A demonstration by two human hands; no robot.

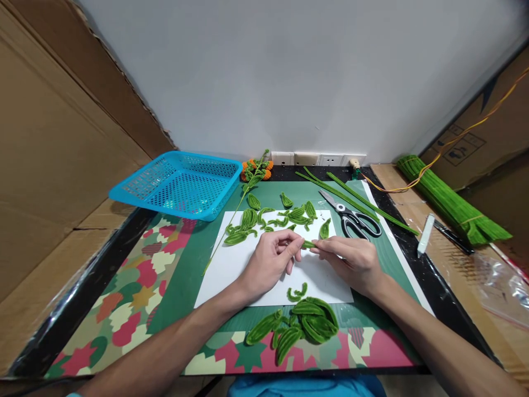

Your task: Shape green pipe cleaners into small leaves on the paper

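Between my two hands, above the white paper [243,275], is a small green pipe-cleaner leaf [308,244]. My left hand [276,256] pinches its left end with thumb and fingers, and my right hand [351,258] pinches the right end. Most of the leaf is covered by the fingertips. Beyond my hands lie several fuzzy green leaves and curled pieces [249,219]. One leaf [325,228] rests just past my right fingers. Closer to me sits a pile of larger green leaves [314,320], with small curled bits [297,293] above it.
A blue plastic basket [185,187] stands at back left beside orange flowers with a green stem [257,171]. Black-and-grey scissors [351,218] and loose green pipe cleaners [372,207] lie right. Farther right are a white cutter [425,235] and a pipe-cleaner bundle [450,198].
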